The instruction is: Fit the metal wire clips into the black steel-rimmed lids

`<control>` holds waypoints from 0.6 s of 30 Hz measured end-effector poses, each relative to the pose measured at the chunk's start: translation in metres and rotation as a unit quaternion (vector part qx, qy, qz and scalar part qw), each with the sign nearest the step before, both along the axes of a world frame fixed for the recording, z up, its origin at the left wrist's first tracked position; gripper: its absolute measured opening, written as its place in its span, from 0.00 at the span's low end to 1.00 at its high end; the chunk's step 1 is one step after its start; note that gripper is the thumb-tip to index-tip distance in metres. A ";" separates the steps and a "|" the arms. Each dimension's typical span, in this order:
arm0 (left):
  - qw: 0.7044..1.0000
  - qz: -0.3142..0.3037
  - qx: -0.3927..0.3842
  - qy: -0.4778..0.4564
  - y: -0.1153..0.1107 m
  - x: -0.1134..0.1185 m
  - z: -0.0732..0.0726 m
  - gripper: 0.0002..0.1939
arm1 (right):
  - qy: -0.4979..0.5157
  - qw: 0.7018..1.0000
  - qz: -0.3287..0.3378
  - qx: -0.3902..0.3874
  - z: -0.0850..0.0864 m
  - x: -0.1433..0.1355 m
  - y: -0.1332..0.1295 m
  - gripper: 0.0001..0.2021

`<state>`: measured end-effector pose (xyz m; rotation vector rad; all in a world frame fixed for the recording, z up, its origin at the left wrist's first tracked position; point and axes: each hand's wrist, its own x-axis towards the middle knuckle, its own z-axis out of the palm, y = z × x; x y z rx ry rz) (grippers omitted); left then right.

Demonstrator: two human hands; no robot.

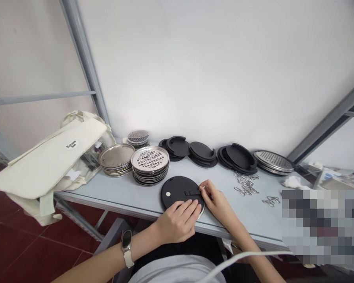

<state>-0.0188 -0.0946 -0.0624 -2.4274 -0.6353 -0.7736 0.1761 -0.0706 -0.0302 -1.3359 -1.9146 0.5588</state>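
A round black disc [177, 184] with a pale dot and a small raised bar lies near the table's front edge. A silvery rim shows under its right side. My left hand [181, 218] rests flat on the disc's lower part, fingers stretched out. At the disc's right edge, my right hand [215, 198] has thumb and forefinger pinched by the end of the bar; what is between them is too small to make out. Bent wire clips [246, 184] lie in a loose pile to the right, with a few more clips [271, 201] nearer the front.
Behind the disc stand stacked metal grater plates [150, 159], plain metal discs [117, 156] and mesh discs [138, 136]. Black round covers [178, 146] sit along the wall. More grater plates [274, 160] lie farther right. A cream bag [53, 157] overhangs the table's left end. A white cable [236, 257] crosses in front.
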 end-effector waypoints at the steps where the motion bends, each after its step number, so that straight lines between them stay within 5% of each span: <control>1: 1.000 -0.001 0.000 -0.002 0.000 0.000 0.000 0.24 | 0.001 1.000 0.001 -0.001 0.000 0.000 0.000 0.06; 18: 1.000 0.003 0.004 0.004 0.000 0.000 -0.001 0.24 | 0.005 1.000 -0.002 -0.008 0.000 0.000 -0.001 0.05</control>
